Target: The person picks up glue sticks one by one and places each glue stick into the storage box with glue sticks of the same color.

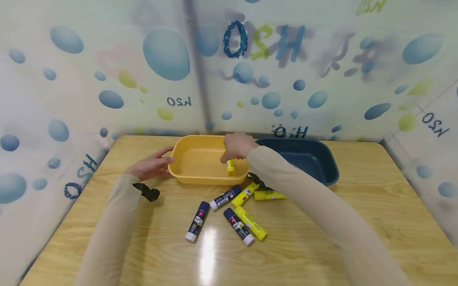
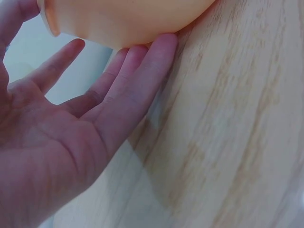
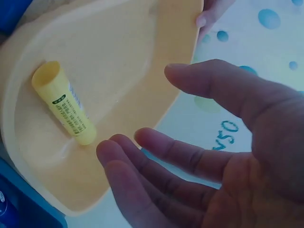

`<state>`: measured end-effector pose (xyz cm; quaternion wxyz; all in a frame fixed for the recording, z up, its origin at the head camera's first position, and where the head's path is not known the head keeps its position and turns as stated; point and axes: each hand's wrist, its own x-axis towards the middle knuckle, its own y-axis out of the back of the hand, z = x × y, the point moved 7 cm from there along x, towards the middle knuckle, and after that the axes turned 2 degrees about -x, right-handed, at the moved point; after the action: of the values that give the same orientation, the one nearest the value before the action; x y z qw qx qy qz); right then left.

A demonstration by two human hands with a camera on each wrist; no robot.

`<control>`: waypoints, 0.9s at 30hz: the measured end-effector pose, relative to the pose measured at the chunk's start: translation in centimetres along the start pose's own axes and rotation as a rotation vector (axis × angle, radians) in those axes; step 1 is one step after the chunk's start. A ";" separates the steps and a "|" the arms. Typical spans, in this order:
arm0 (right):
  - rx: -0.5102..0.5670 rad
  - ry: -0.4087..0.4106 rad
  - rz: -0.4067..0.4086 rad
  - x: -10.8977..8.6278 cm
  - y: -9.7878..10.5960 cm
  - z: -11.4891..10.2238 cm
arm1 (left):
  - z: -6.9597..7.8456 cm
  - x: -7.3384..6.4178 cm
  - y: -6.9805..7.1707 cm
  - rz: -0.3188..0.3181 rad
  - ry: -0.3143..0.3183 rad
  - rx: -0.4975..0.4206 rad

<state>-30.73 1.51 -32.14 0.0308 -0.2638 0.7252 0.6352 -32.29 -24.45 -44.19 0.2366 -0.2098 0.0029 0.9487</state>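
In the head view my left hand (image 1: pixel 152 165) is at the left end of a yellow plastic tray (image 1: pixel 207 180). Its thumb meets the rim, and in the left wrist view fairly straight fingers (image 2: pixel 142 85) touch the outer wall from below. A yellow glue stick (image 3: pixel 64 104) lies inside the tray, at its right end. Over it is my right hand (image 1: pixel 237 146), partly covering it in the head view. The right wrist view shows that hand's thumb and fingers (image 3: pixel 175 159) spread apart, with nothing between them.
Three navy glue sticks with white ends, one a navy glue stick (image 1: pixel 198 221), lie before the tray. Three yellow ones lie near them, including a yellow glue stick (image 1: pixel 250 223). A dark blue tray (image 1: pixel 330 161) stands right of the yellow tray, partly behind my right forearm. A patterned curtain (image 1: pixel 229 99) hangs behind.
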 end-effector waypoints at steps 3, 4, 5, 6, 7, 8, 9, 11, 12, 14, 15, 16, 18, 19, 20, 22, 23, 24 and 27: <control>-0.027 0.035 0.009 -0.8 0.0 -0.4 | 0.0 0.0 -0.1 -0.001 -0.008 0.008; -0.030 0.045 0.011 -1.1 0.0 -0.5 | 0.0 0.0 -0.2 -0.004 -0.012 0.013; -0.032 0.056 0.014 -1.3 0.0 -0.6 | 0.0 0.0 -0.2 -0.007 -0.014 0.015; -0.032 0.066 0.015 -1.5 -0.1 -0.7 | 0.0 -0.1 -0.2 -0.008 -0.016 0.021; -0.030 0.075 0.012 -1.7 -0.2 -0.9 | 0.0 -0.1 -0.2 -0.009 -0.018 0.023; -0.027 0.083 0.011 -2.0 -0.3 -1.0 | 0.0 -0.1 -0.3 -0.012 -0.018 0.024; -0.027 0.091 0.012 -2.2 -0.4 -1.1 | 0.0 -0.1 -0.3 -0.014 -0.018 0.023; -0.038 0.103 0.021 -2.7 -0.4 -1.3 | 0.1 -0.2 -0.3 -0.016 -0.016 0.016; -0.044 0.109 0.028 -3.0 -0.4 -1.3 | 0.1 -0.1 -0.3 -0.015 -0.014 0.010; -0.057 0.117 0.043 -3.6 -0.4 -1.6 | 0.0 -0.2 -0.2 -0.013 -0.013 -0.003; -0.064 0.120 0.047 -3.9 -0.4 -1.7 | 0.0 -0.3 -0.2 -0.011 -0.013 -0.009; -0.070 0.122 0.049 -4.1 -0.5 -1.8 | 0.0 -0.3 -0.1 -0.009 -0.013 -0.011; -0.082 0.128 0.051 -4.8 -0.6 -1.8 | 0.0 -0.4 -0.1 -0.006 -0.013 -0.015; -0.088 0.133 0.052 -5.1 -0.8 -1.8 | 0.0 -0.4 -0.1 -0.007 -0.013 -0.013; -0.090 0.139 0.052 -5.4 -0.9 -1.8 | 0.0 -0.4 -0.1 -0.009 -0.014 -0.013; -0.083 0.150 0.053 -6.1 -1.2 -1.6 | 0.0 -0.4 -0.2 -0.012 -0.013 -0.013; -0.082 0.157 0.057 -6.4 -1.4 -1.5 | 0.0 -0.4 -0.2 -0.013 -0.014 -0.013; -0.079 0.161 0.058 -6.7 -1.6 -1.3 | 0.0 -0.4 -0.3 -0.013 -0.016 -0.007; -0.057 0.176 0.050 -7.5 -2.5 -0.7 | 0.0 -0.3 -0.3 -0.010 -0.020 0.003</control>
<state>-23.02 3.27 -31.47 -0.0565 -0.3010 0.7131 0.6307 -31.90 -24.30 -44.09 0.2418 -0.2000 0.0009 0.9495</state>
